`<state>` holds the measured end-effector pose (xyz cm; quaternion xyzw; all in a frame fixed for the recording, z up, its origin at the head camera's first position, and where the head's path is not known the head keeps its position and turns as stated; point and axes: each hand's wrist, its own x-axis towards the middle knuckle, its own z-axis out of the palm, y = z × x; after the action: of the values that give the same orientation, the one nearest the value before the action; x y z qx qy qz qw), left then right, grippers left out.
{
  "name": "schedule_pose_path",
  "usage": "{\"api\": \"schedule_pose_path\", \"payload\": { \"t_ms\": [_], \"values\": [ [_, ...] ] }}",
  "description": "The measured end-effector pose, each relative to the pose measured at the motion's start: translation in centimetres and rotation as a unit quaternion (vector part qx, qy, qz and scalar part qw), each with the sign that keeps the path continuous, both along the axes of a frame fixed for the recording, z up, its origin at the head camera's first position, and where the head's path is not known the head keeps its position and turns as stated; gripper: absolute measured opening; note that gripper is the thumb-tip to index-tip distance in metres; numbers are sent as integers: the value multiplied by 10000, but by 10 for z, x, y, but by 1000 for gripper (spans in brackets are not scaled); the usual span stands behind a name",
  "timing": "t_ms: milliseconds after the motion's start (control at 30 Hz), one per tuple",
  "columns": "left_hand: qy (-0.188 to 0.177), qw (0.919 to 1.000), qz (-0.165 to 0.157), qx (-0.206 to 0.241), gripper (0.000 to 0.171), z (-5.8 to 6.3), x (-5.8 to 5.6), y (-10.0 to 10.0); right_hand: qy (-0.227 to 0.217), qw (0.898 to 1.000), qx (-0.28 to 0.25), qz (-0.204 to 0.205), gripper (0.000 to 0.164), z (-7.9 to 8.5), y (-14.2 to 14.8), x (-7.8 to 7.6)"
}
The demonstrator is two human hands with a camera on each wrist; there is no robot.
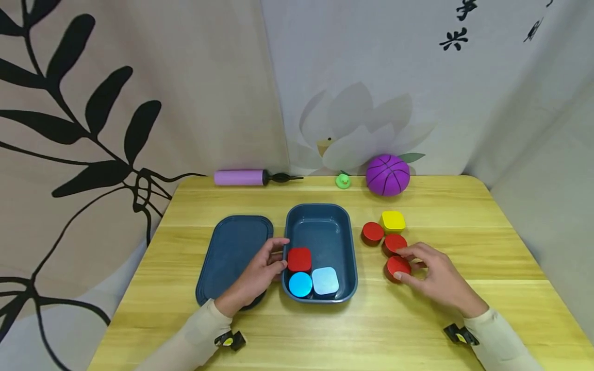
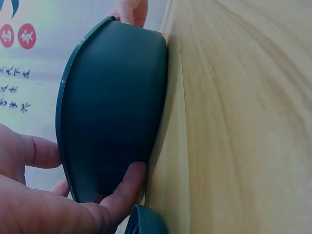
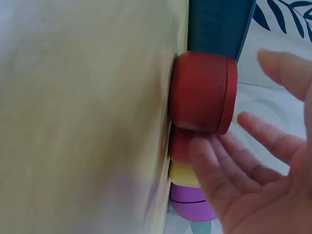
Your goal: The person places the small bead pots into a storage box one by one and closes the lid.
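A dark blue rectangular box (image 1: 325, 232) stands lidless on the table. My left hand (image 1: 260, 270) touches its left side, fingertips at the rim and against the outer wall (image 2: 112, 107). Inside, toward the near end, sit a red square container (image 1: 299, 259), a blue round one (image 1: 300, 284) and a pale blue square one (image 1: 325, 281). To the right, my right hand (image 1: 433, 275) spreads round the nearest red round container (image 1: 397, 268). In the right wrist view, the thumb (image 3: 285, 73) stands apart from this lidded red cylinder (image 3: 202, 92), while other fingers are close beside it.
Two more red round containers, one near (image 1: 395, 243) and one farther left (image 1: 373, 233), stand by a yellow square one (image 1: 393, 221). The dark blue lid (image 1: 236, 247) lies left of the box. Along the back are a purple pump (image 1: 241, 178), green duck (image 1: 343, 181) and purple ball (image 1: 388, 175).
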<state>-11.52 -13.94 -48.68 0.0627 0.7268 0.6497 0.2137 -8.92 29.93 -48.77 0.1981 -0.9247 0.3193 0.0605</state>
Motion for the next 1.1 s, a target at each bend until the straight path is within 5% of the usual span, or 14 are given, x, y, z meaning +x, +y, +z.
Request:
{"api": "schedule_pose_path", "payload": {
  "t_ms": [233,500,1100],
  "values": [
    [-18,10000,-15,-2,52,0,0,1,-470,9984,255,157,56,-1,-1,0],
    [39,10000,-72,-8,53,0,1,-1,-450,9983,254,269,55,2,-1,-1],
    [135,9999,-92,-40,52,-1,0,-2,395,9983,168,386,51,36,-11,-16]
  ]
}}
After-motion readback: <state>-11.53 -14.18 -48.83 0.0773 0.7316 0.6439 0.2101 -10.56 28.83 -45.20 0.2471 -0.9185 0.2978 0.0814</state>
